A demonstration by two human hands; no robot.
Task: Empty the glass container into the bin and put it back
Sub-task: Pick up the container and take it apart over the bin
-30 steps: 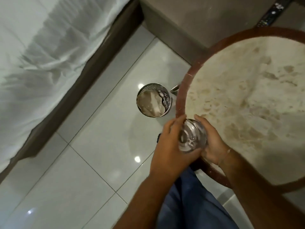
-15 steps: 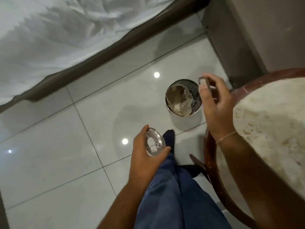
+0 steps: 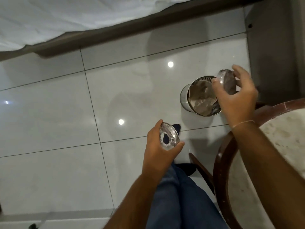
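My right hand (image 3: pixel 237 100) grips the round glass container (image 3: pixel 227 81), tilted on its side over the far right rim of the metal bin (image 3: pixel 184 98). The bin stands on the floor with crumpled paper (image 3: pixel 201 98) inside. My left hand (image 3: pixel 158 149) holds the clear glass lid (image 3: pixel 169 138), a thick ring with a hole in its middle, lower and to the left of the bin, above my foot. Whatever is inside the container cannot be made out.
A round marble-topped table (image 3: pixel 280 138) with a dark wooden rim fills the right edge. A bed with a white sheet (image 3: pixel 82 19) and brown base runs along the top. Glossy floor tiles (image 3: pixel 66 113) spread left of the bin. My blue-trousered legs (image 3: pixel 181 204) are below.
The two hands separated from the table edge: the left one dropped with the lid, the right one carried the container over the bin and tipped it further onto its side.
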